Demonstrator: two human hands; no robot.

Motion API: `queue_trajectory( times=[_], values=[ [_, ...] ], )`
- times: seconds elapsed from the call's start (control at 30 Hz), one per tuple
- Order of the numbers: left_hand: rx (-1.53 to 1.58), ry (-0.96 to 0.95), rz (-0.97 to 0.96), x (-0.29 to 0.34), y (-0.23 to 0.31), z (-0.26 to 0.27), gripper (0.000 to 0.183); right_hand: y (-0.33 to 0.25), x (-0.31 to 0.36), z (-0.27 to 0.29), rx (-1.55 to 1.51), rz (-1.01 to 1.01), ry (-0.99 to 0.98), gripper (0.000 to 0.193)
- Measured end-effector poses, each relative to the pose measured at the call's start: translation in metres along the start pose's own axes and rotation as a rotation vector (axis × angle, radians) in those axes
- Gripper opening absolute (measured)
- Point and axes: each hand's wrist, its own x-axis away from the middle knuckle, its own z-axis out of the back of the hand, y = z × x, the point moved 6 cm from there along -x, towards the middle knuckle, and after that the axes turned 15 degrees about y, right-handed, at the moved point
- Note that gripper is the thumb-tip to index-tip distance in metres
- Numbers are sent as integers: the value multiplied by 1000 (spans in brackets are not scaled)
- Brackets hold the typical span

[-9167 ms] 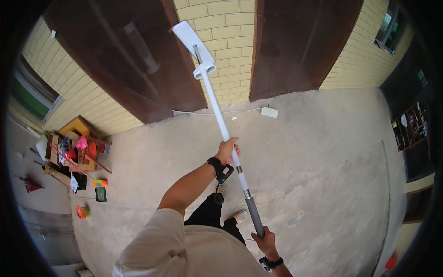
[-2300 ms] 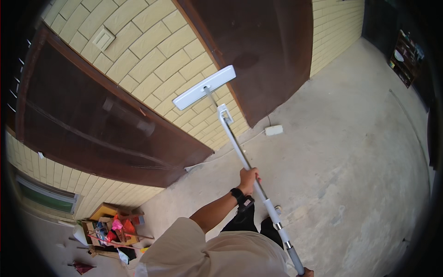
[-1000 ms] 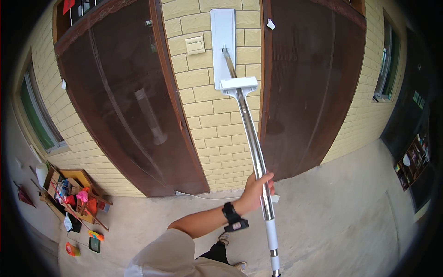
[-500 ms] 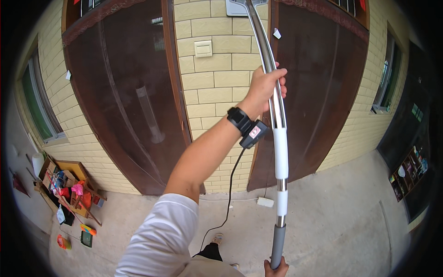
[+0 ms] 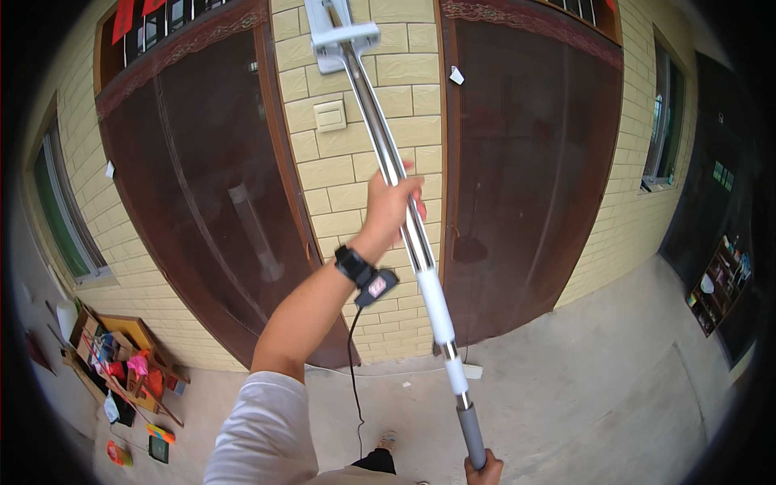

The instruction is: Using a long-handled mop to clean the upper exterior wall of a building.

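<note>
A long-handled flat mop runs aslant from the lower right up to the upper left, its pole silver with white sleeves and a grey grip. My left hand is wrapped round the silver part, arm stretched upward. Low in the picture, my right hand grips the grey end. The pale mop head is raised against the cream brick wall, above a white wall switch; whether it presses on the bricks I cannot tell. A black band and a small cabled box sit on my left wrist.
Brown screen curtains hang in a left doorway and a right doorway. At the left stands a wooden rack heaped with odds and ends. A power strip lies on the concrete floor. Small shelves stand far right.
The mop's upper part has swung left, and more of its head has come into view. My left hand has shifted left and lower in the picture, still round the pole. The view has moved too.
</note>
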Motion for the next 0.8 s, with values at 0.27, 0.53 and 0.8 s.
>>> queue_trajectory(
  times=[0.27,0.53,0.8],
  values=[
    [-8,-136,-94,-86,69,-78,30,-118,-61,17,-455,194,158,32],
    [-95,-151,83,30,-73,-89,33,16,30,15,-352,-138,12,23],
    [-145,-154,72,50,-97,-79,32,63,53,7,-291,-192,-9,24]
  ],
)
